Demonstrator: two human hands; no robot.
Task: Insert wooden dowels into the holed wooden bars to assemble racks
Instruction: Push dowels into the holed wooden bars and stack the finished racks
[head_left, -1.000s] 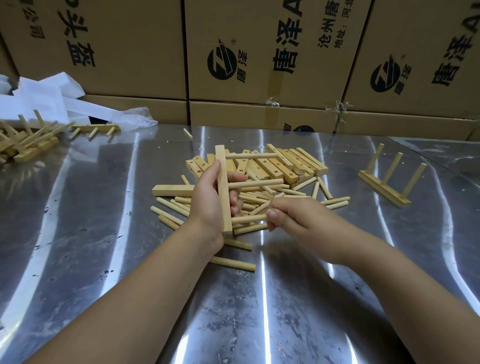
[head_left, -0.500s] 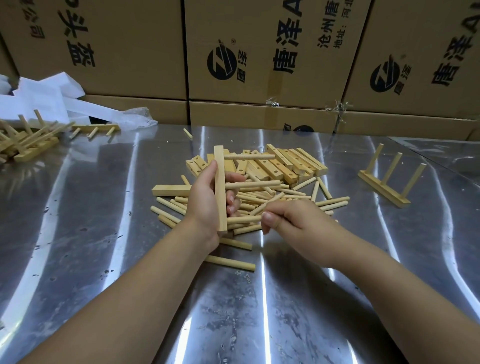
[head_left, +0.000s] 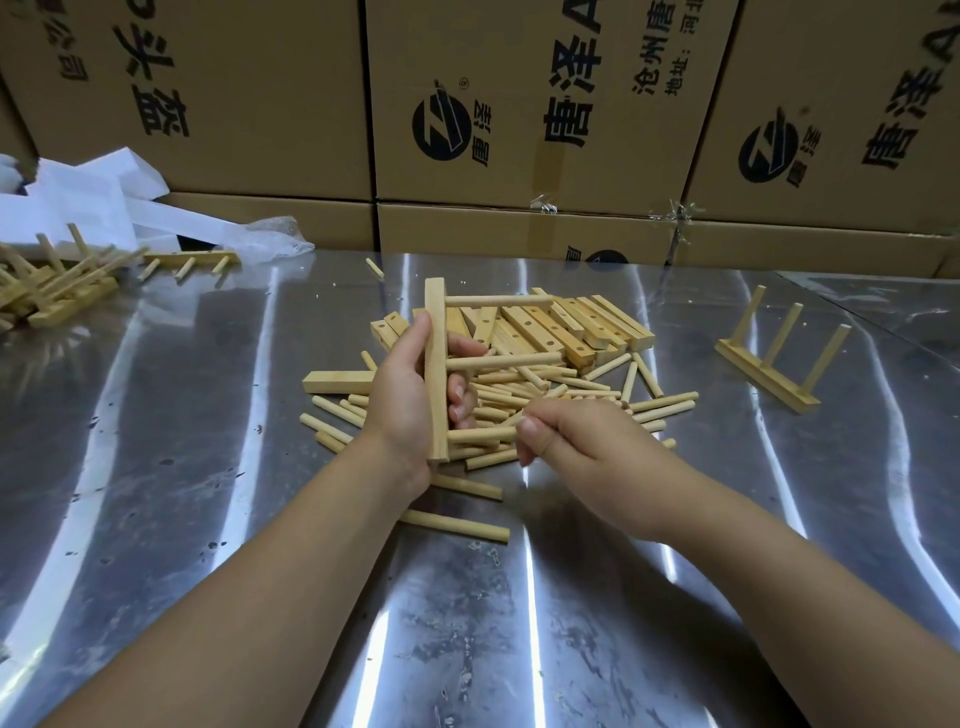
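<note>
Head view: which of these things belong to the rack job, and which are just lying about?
Job:
bar gripped by left hand, two fitted dowels in it
third dowel pinched by right hand
loose dowels
spare bars
finished rack at right
racks far left

Lying about:
boxes
white paper
plastic wrap

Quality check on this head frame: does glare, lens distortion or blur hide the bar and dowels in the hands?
Head view: bright glare streaks cross the metal table, none over the work; the wide-angle lens bows the cardboard boxes; the bar in the left hand and the dowel pinched by the right hand look sharp and evenly lit.
</note>
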